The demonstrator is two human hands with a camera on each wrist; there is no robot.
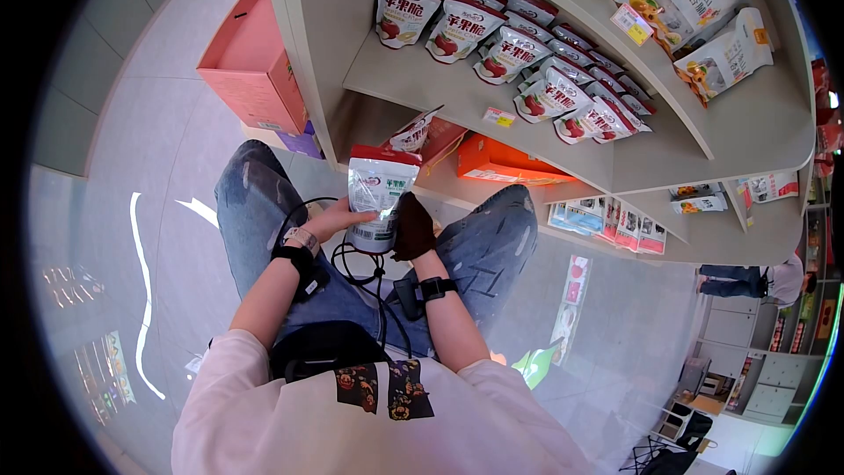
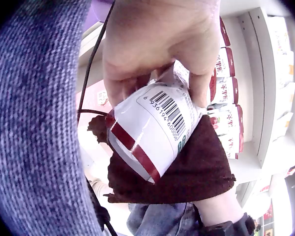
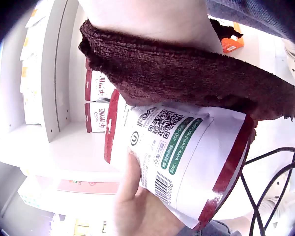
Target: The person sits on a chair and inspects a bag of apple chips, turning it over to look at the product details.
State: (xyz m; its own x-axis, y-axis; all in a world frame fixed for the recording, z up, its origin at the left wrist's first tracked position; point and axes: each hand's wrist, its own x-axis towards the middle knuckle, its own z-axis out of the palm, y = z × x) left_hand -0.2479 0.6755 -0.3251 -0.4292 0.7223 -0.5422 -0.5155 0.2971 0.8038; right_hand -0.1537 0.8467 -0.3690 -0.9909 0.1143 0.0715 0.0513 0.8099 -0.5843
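Note:
A white pouch with dark red ends is held upright above the lap in the head view. The left hand grips its lower left side, thumb across the printed back; in the left wrist view that hand holds the pouch near its barcode. A dark brown cloth covers the right hand, which lies against the pouch's right side. In the right wrist view the cloth hides the right fingers and touches the pouch.
Rows of similar pouches stand on the shelf ahead. Another pouch leans below it, near an orange box. A pink box stands at the left. Black cables hang between the wrists.

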